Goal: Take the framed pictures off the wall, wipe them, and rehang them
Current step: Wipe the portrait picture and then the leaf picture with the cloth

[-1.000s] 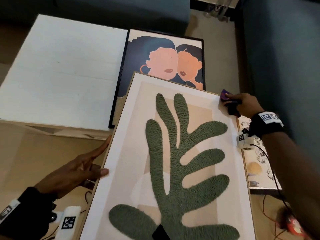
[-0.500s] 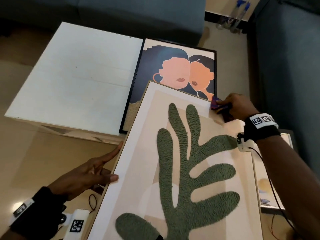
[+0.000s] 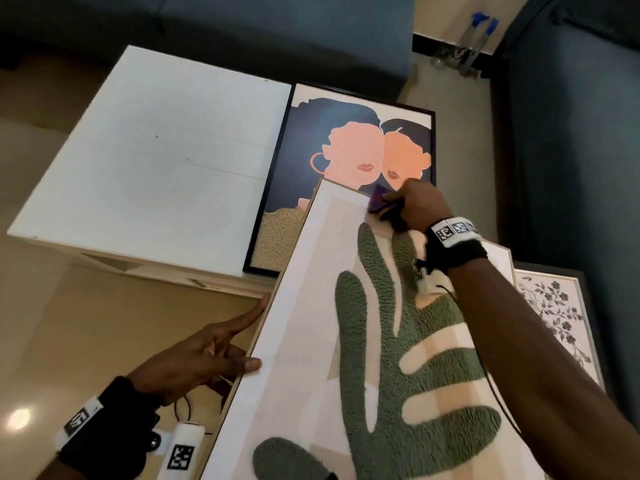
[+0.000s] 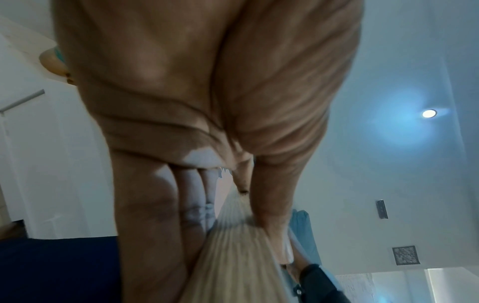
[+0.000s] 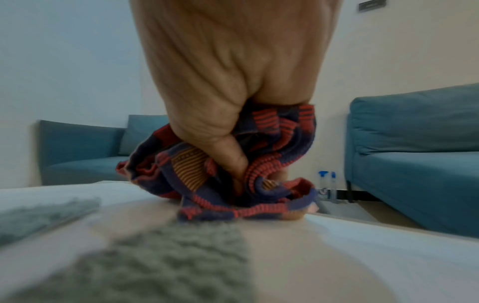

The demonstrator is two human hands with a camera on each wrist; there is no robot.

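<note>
- A white low table (image 3: 149, 174) stands on the glossy beige floor (image 3: 69, 341).
- Teal sofas (image 5: 414, 147) stand along the pale walls (image 5: 64, 61).
- A round ceiling light (image 4: 429, 113) is on.
- Two spray bottles (image 3: 474, 39) stand by the wall.

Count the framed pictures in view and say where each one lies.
3: the green leaf picture nearest, under both hands; the two faces picture beyond it, beside the white table; the floral picture at right, partly hidden.

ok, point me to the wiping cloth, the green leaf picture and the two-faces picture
wiping cloth (image 5: 261, 155), right wrist view: striped folds below the thumb.
green leaf picture (image 3: 304, 306), head view: pale mat left of the leaf.
two-faces picture (image 3: 349, 150), head view: left face.
</note>
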